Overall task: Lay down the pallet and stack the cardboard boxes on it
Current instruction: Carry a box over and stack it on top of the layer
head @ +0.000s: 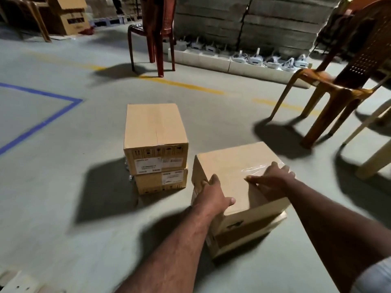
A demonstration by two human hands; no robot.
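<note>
Two stacks of cardboard boxes stand on the grey floor. The left stack has a top box [155, 132] with labels on its front, resting on a lower box [160, 182]. To the right, a top box [230, 166] sits on another box [243, 235]. My left hand [211, 195] grips the left near corner of that right top box. My right hand [270, 180] lies on its top at the right edge, fingers over the side. No pallet is clearly in view.
A dark red plastic chair [152, 37] stands behind the left stack. A brown plastic chair [338, 81] is at the right, a beige leg [372, 157] beside it. Blue tape [42, 123] and yellow lines [184, 85] mark the floor. Wrapped stacks [254, 24] line the back.
</note>
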